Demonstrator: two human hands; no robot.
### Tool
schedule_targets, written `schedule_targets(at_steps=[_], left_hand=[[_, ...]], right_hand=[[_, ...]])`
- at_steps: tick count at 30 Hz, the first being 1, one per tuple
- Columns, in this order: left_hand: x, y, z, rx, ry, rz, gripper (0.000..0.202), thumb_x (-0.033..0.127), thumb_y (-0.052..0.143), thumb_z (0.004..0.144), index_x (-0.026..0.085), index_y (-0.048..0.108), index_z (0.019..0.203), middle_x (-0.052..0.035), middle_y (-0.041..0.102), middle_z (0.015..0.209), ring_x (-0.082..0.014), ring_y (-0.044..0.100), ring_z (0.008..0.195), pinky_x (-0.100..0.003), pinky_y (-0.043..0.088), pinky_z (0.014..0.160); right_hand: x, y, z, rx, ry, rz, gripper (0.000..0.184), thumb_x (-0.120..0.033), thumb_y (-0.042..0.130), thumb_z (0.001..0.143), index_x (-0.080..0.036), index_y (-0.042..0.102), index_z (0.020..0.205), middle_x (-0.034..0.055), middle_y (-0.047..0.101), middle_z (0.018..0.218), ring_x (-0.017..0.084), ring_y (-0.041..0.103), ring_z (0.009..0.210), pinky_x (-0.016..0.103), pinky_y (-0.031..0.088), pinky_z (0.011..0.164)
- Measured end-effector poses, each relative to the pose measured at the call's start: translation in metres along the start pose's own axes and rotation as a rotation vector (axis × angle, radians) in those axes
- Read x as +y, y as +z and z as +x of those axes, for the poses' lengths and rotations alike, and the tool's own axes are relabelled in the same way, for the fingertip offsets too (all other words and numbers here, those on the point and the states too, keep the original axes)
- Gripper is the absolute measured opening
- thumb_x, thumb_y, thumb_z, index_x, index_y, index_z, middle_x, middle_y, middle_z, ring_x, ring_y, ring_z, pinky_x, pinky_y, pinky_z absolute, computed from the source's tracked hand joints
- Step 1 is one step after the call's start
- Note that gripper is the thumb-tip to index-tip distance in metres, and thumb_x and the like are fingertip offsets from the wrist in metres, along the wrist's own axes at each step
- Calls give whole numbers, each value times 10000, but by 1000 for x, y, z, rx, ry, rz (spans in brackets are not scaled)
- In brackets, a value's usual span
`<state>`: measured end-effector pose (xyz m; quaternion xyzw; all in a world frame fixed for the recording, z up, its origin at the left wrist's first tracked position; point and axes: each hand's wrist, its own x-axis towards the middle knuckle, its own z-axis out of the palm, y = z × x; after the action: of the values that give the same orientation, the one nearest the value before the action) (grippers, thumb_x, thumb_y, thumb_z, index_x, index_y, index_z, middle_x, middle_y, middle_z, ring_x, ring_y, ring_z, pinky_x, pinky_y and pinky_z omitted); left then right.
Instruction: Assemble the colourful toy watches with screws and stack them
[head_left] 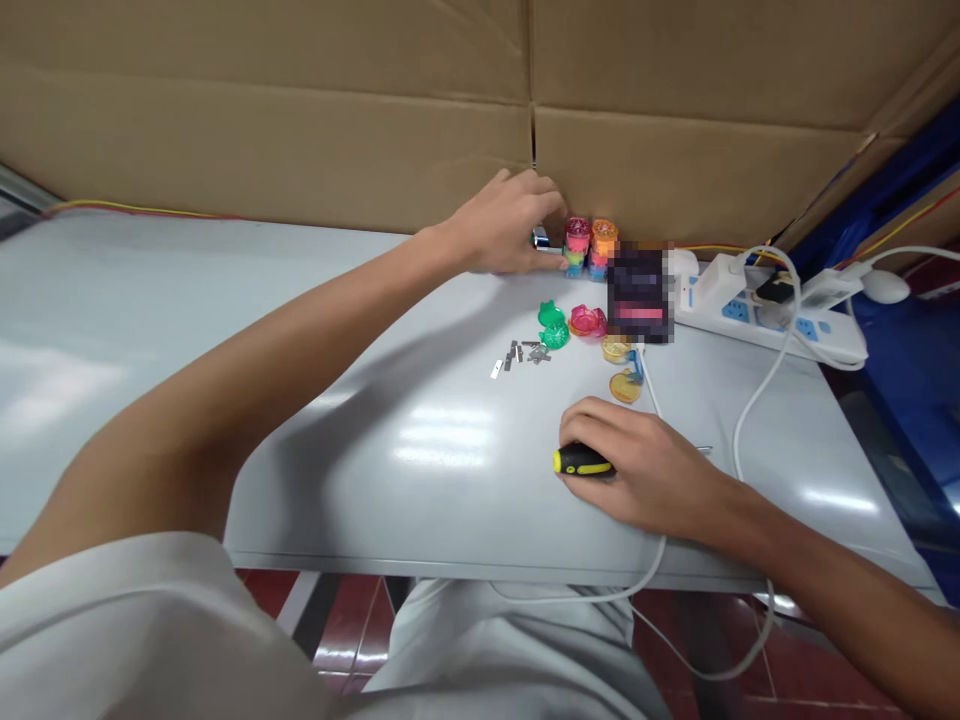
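My right hand (637,465) is closed around a black-and-yellow screwdriver handle (582,462) on the grey table top (390,470). The shaft is hidden, except perhaps a thin metal tip (703,449) showing past the hand. My left hand (506,225) reaches to the far edge and pinches a small metal piece (540,239). Just to its right stand two stacks of colourful plastic parts (589,249). Loose green, pink and yellow plastic pieces (586,322) and small metal bits (521,355) lie between my hands.
A white power strip (765,310) with plugged-in cables lies at the right. A pixelated dark object (639,295) stands beside the stacks. Cardboard (300,110) forms the back wall, with a yellow-red wire (135,209) along it. White cables hang over the front table edge.
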<state>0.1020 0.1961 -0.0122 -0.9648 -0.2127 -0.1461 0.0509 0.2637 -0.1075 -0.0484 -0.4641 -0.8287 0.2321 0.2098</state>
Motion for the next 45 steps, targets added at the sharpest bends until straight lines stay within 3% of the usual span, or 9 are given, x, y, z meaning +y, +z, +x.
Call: schedule_targets(at_steps=[4,10,16,21,25,30,34,40,45], left_hand=[[-8,-10,-23,-2,-52,53,515,614,749,825,243,686,1177,-52,656,1300,-236,450,1140,-435,349,956],[-8,-12,-41,-11,-65,93,430,528,630,930,201,691,1202,-110,630,1334,-295,442,1213,-502,320,989],[-2,-6,-41,64,-84,2,290,375,599,903,180,713,1084,-147,654,1266,-402,504,1277,-539,320,1022],[42,-31,-71,83,13,-166,286,414,641,943,210,673,1140,-140,651,1293,-363,549,1237,-521,378,1028],[92,-54,-113,-51,144,-356,243,315,617,969,257,646,1204,-106,630,1296,-294,587,1185,-469,428,1032],[124,-52,-151,-201,247,-439,253,237,557,1008,223,618,1254,-126,638,1299,-273,592,1162,-441,431,1048],[125,-46,-157,-244,241,-494,254,228,588,995,210,631,1245,-117,632,1262,-247,602,1120,-410,442,1046],[114,-47,-154,-171,102,-639,220,289,635,981,222,687,1184,-93,632,1221,-230,621,1145,-359,483,1053],[105,-32,-153,-53,18,-532,204,242,559,1006,205,704,1144,-104,662,1181,-234,640,1100,-379,499,991]], right_hand=[[-1,-2,0,61,-69,15,189,-125,607,901,-203,587,1071,30,634,1183,148,628,1054,288,524,929],[-2,-9,1,296,-197,-14,262,-44,662,836,-172,627,1062,84,632,1277,159,630,1179,282,526,1026],[-12,-32,0,632,-281,-184,257,-269,831,851,-187,685,1046,110,684,1148,185,687,1035,307,593,845],[-11,-41,-8,812,-215,-273,456,-615,608,973,-233,724,1195,60,696,855,156,637,717,305,540,629],[-7,-36,-7,945,-89,-195,388,-576,702,930,-252,749,1139,21,717,808,132,628,625,303,513,592],[-5,-33,3,824,-70,-187,198,-279,793,880,-250,740,1068,34,794,957,168,746,805,313,610,755],[4,-27,8,745,-101,-171,240,-245,809,857,-231,745,1088,35,809,1010,171,778,871,299,632,810],[8,-19,9,635,-42,-191,198,-278,786,880,-218,752,1066,28,811,1020,157,778,877,282,630,822],[4,-20,8,650,-44,-206,170,-285,781,885,-217,752,1038,28,809,990,159,774,848,282,633,807]])
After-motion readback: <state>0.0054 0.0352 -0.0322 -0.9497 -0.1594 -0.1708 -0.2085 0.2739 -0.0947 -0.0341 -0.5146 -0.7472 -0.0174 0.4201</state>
